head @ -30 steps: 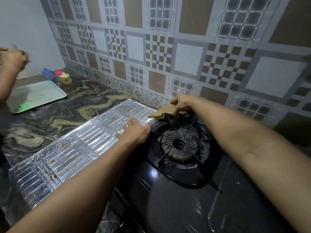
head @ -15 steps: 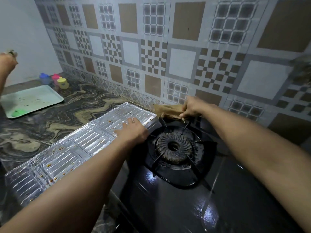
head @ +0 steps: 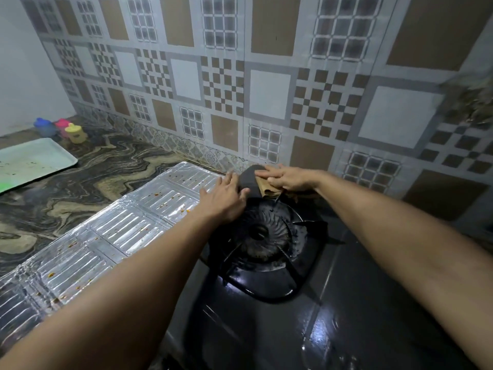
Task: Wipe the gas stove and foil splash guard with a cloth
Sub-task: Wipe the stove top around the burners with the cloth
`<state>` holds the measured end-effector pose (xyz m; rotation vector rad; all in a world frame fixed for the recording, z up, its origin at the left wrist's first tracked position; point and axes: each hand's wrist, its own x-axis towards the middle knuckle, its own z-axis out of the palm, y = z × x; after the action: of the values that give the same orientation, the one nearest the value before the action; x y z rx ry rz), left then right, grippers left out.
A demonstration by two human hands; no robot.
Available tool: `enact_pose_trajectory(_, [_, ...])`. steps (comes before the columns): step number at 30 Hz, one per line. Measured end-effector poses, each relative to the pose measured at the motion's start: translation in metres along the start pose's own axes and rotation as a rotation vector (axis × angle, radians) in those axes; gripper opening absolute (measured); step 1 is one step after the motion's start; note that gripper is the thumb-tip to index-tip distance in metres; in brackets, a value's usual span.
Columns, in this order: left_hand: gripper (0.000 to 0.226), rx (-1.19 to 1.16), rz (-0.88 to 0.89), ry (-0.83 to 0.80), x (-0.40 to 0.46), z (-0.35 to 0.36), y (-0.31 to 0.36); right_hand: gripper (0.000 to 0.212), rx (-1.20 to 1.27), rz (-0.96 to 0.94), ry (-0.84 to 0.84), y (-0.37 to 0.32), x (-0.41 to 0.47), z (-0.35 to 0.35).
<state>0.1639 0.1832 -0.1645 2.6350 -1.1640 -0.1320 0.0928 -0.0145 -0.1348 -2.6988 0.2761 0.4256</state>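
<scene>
Stove [head: 333, 311]: black, glossy, nearest; its front surface shows wet-looking glare.
Burner [head: 262, 233]: just beyond, under the pan support.
Foil [head: 112, 233]: lying flat on the counter left of the stove, brown spatter still on it, so not yet wiped.
Left hand [head: 224, 197]: fingers spread and fairly straight; it has moved off the foil to the stove's far left corner, fingertips against a dark rounded piece there.
Right hand [head: 289, 178]: fingers straight, pressed flat on the cloth; half a second ago it bunched the cloth further right.
Cloth [head: 266, 186]: tan, at the stove's back edge by the wall.
Meaning: wiping has reached the rear left corner; foil likely next.
Tray [head: 34, 158]: far left.
</scene>
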Motion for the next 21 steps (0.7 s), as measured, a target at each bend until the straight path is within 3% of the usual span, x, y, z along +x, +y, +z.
enact_pose_trajectory(8, [0.060, -0.010, -0.003, 0.027, -0.005, -0.005, 0.004, 0.050, -0.011, 0.180, 0.065, 0.042, -0.069, 0.019])
enact_pose_trajectory(11, [0.064, 0.085, -0.041, 0.066, -0.013, -0.012, 0.014, 0.050, -0.078, 0.242, 0.104, 0.041, -0.097, 0.035])
enact_pose_trajectory(15, [0.062, 0.115, 0.162, 0.112, -0.036, -0.013, 0.049, 0.049, -0.114, 0.307, 0.173, 0.035, -0.134, 0.055])
enact_pose_trajectory(21, [0.058, 0.011, 0.455, -0.028, -0.076, 0.006, 0.100, 0.051, -0.108, 0.409, 0.203, 0.006, -0.176, 0.084])
